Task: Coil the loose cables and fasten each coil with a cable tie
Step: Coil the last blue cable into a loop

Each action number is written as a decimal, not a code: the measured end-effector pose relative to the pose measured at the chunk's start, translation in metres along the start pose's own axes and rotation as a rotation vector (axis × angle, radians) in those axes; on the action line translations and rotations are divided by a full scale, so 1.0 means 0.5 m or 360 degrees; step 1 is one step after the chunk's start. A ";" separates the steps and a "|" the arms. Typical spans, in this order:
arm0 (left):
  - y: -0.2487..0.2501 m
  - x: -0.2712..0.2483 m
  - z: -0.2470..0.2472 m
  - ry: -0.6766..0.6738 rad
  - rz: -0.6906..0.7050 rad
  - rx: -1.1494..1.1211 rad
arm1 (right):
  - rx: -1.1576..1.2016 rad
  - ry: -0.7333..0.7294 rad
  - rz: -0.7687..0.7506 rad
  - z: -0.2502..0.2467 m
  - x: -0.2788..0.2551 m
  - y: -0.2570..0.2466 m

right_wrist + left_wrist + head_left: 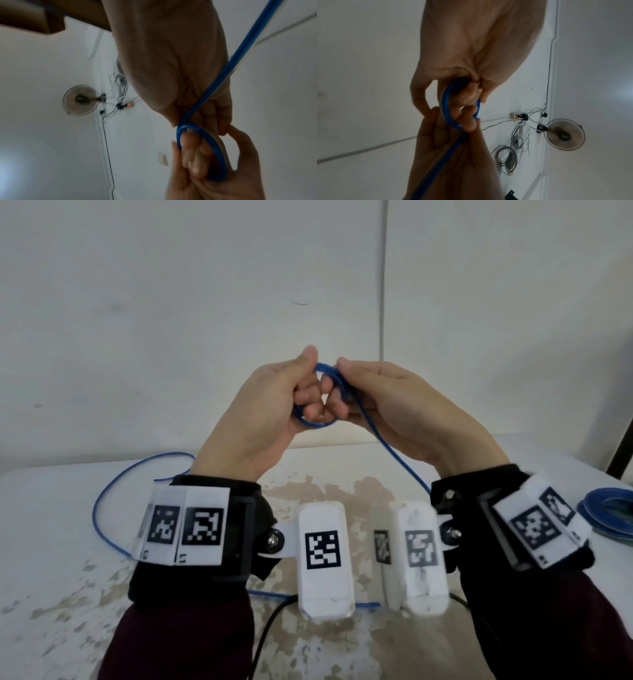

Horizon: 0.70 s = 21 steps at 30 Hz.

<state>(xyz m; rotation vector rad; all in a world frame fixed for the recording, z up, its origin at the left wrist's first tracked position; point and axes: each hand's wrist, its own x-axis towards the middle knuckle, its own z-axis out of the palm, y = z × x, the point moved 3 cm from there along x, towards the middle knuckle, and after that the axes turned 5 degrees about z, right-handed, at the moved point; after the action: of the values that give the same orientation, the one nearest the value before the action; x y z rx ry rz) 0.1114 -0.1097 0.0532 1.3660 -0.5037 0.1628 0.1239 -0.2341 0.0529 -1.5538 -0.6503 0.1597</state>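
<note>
1. Head view: the left hand (270, 402) is curling its fingers round a small loop of blue cable (317, 422), likely keeping the coil's shape, while the right hand (387, 402) is pinching the loop's top; slack is trailing to the table (51, 508), beside a finished blue coil (606, 508).
2. Left wrist view: the loop is sitting around the left fingers (469, 124).
3. Right wrist view: the cable (202, 102) is running across the right palm into the loop.

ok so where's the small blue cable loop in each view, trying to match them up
Head: blue cable loop at centre, held up between left hand and right hand.
Left wrist: centre, below the palm.
Right wrist: lower right, tail running to the upper right.
Shared landmark: wall fan in both wrist views; not in the head view.
</note>
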 end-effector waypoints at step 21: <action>-0.011 0.001 0.000 -0.0148 -0.0104 -0.0043 | -0.0255 0.0112 0.0081 -0.018 -0.006 -0.009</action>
<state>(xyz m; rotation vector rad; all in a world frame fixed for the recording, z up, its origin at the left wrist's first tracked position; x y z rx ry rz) 0.1139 -0.1108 0.0484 1.3664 -0.5361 0.0392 0.1244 -0.2435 0.0571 -1.7231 -0.5798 0.0921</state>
